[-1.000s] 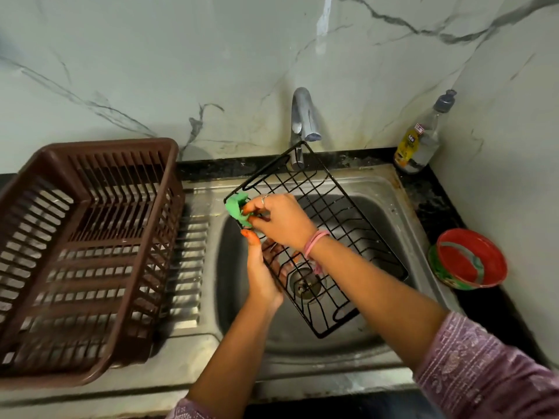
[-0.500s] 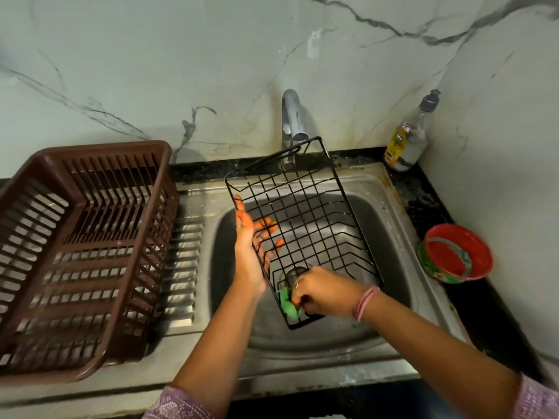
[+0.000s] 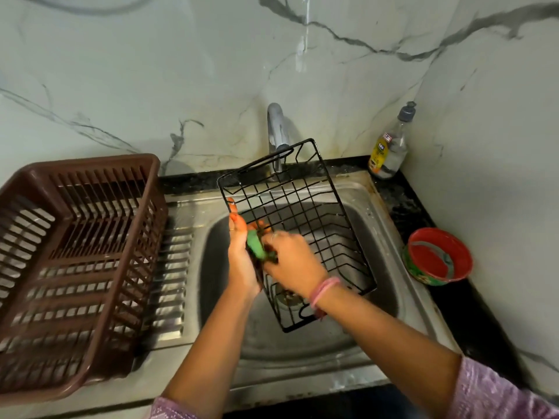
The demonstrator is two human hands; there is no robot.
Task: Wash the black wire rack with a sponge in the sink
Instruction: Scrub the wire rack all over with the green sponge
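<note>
The black wire rack [image 3: 305, 213] stands tilted over the steel sink [image 3: 378, 297], its far end leaning up by the tap [image 3: 276, 128]. My left hand [image 3: 240, 261] grips the rack's left edge about halfway along, thumb up on the wire. My right hand [image 3: 292, 263] holds a green sponge [image 3: 255, 246] pressed against that same left edge, right beside my left hand. The rack's near corner hangs low over the drain [image 3: 287, 297], which is partly hidden by my right wrist.
A brown plastic dish basket [image 3: 78, 267] sits on the ribbed drainboard to the left. A dish soap bottle [image 3: 388, 149] stands in the back right corner. A red bowl [image 3: 438, 257] rests on the black counter at the right. Marble walls close in behind and right.
My right hand has slid the sponge up the rack's left edge, from the near bottom corner to the middle beside my left hand. The rack stays held in nearly the same tilt.
</note>
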